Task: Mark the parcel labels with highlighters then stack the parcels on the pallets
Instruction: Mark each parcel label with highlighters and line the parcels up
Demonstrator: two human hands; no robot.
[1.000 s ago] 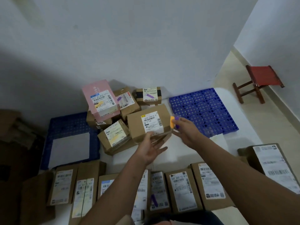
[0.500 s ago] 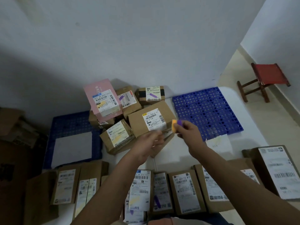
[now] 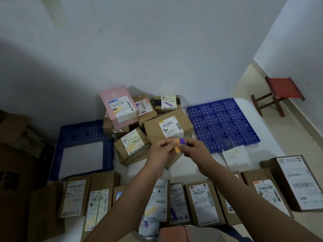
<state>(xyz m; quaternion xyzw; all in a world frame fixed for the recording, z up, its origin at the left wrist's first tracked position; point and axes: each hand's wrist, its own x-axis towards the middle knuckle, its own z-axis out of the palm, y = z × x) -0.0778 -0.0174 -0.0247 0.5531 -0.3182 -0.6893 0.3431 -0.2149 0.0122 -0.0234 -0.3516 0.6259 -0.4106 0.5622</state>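
Left hand (image 3: pixel 161 151) has left the parcel's underside and joined the right hand (image 3: pixel 193 149); both now pinch the orange and purple highlighters (image 3: pixel 180 145) between curled fingers, in front of the brown parcel (image 3: pixel 167 128) on the heap, its lower edge hidden behind them. Blue pallet (image 3: pixel 223 124) lies right of the heap, a second blue pallet (image 3: pixel 83 135) left, under a white sheet. Parcel label reads "T098"; a near box (image 3: pixel 202 203) reads "502 602 12 817"; other print is too blurred.

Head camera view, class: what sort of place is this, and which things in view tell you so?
Probably a small parcel-sorting room, not a proper warehouse. Labelled cardboard parcels lie in rows on the floor, blue plastic pallets sit against a plain white wall, and a red folding stool stands nearby.
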